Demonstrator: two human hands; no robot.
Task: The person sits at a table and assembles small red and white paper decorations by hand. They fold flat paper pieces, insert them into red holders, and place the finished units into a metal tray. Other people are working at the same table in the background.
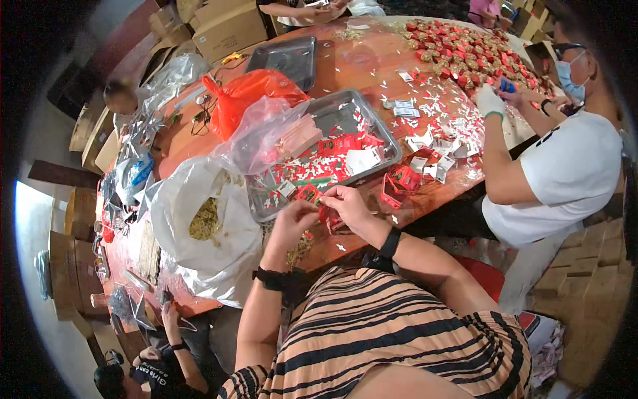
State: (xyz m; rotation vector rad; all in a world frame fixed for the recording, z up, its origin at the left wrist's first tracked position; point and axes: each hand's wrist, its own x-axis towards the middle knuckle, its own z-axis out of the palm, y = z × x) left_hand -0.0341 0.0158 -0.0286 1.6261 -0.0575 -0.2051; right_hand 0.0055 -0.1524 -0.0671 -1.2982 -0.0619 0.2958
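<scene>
Both my hands meet over the front edge of a grey metal tray. My right hand point(349, 205) is closed in a pinch at the edge of a small red card box point(308, 193). Just beside it, the fingers of my left hand point(297, 218) are pressed together; anything between them is too small to make out. Red printed cartons point(403, 179) lie to the right of my right hand. Inside the tray point(392, 136) are more red cartons, a stack of pale pink card point(297, 136) and many small white and red paper bits.
A white plastic sack point(174, 213) of dried yellowish strands stands left of the tray. Beyond are an orange-red bag point(256, 90) and a black tray point(284, 58). At right, a masked co-worker point(558, 153) sits by a heap of red-and-gold pieces point(465, 53). Other people work around the table.
</scene>
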